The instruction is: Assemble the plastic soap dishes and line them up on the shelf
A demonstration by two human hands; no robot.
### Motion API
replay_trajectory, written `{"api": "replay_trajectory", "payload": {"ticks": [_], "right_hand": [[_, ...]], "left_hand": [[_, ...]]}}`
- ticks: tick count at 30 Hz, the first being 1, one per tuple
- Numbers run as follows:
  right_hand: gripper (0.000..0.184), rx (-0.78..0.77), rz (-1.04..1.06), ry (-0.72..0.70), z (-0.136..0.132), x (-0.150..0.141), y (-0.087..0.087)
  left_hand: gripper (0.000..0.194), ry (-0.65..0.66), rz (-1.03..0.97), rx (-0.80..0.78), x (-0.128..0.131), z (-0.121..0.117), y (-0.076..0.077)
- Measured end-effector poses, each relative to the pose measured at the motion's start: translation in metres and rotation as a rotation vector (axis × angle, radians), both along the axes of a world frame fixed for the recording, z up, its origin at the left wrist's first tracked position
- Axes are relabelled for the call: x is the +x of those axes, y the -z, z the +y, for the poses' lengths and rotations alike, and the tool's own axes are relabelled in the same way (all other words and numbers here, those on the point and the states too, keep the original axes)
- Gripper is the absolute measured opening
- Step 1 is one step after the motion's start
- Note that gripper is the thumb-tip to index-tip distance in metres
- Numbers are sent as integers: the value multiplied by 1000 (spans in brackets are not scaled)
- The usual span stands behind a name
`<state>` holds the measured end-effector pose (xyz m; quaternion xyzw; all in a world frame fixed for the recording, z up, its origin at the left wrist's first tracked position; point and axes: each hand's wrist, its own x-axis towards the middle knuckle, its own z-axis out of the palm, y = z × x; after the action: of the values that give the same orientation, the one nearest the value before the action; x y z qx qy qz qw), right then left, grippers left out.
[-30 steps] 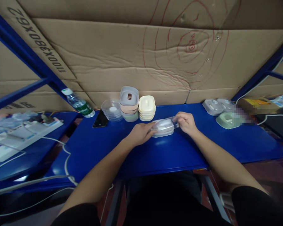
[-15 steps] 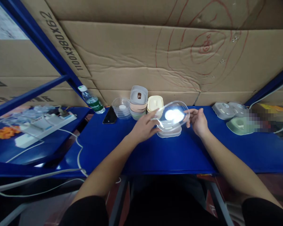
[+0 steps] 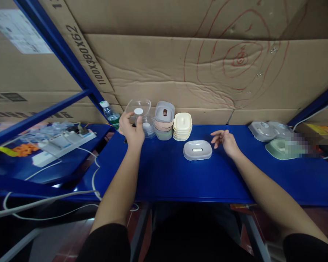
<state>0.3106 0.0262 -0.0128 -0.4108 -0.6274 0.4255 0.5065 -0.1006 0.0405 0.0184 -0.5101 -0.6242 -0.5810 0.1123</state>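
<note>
My left hand [image 3: 132, 130] grips the near edge of a clear plastic cover [image 3: 140, 106] with a white round sticker, tilted above a stack of similar clear covers [image 3: 148, 130]. My right hand [image 3: 225, 142] holds nothing, its fingers loosely apart, just right of a grey oval dish [image 3: 197, 150] with a white bar in its middle. The dish lies on the blue table [image 3: 164, 178]. Behind it stand a stack of grey, pink and green trays [image 3: 164, 118] and a stack of cream lids [image 3: 182, 125].
At the right lie two grey dishes under clear covers [image 3: 262, 130] and a green dish [image 3: 278, 148]. A water bottle [image 3: 110, 115] stands behind my left hand. White power strips [image 3: 64, 147] and cables are at the left. Cardboard [image 3: 164, 72] closes off the back.
My left hand has carried the clear cover leftward, from over the grey dish to above the stack of covers. My right hand has come off the cover and stays near the dish.
</note>
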Motion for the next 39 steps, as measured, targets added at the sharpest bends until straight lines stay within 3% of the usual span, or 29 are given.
{"api": "replay_trajectory", "payload": {"ticks": [6, 11, 14, 17, 21, 28, 31, 33, 36, 39], "right_hand": [[78, 8, -39, 12, 6, 5, 9], [63, 148, -288, 51, 7, 10, 10], [59, 285, -526, -79, 4, 10, 8], [71, 356, -701, -250, 1, 5, 8], [109, 352, -864, -364, -2, 1, 14], [101, 361, -792, -261, -4, 1, 13], [105, 382, -708, -193, -7, -1, 8], [106, 402, -648, -145, -8, -3, 7], [104, 393, -542, -82, -7, -5, 8], [100, 357, -426, -65, -7, -7, 10]], "left_hand": [[48, -59, -12, -316, 17, 6, 18], [49, -40, -50, -331, 18, 9, 20], [58, -85, -77, -353, 17, 9, 19], [64, -134, -79, -394, 17, 10, 19], [59, -167, -31, -375, 17, 10, 19], [62, -180, -47, -354, 13, 14, 24], [72, -183, -54, -159, 12, 11, 25], [75, -135, 46, 80, 18, 3, 23], [66, 124, 287, 361, 45, -18, 17], [52, 522, 550, 325, 90, -42, 16]]}}
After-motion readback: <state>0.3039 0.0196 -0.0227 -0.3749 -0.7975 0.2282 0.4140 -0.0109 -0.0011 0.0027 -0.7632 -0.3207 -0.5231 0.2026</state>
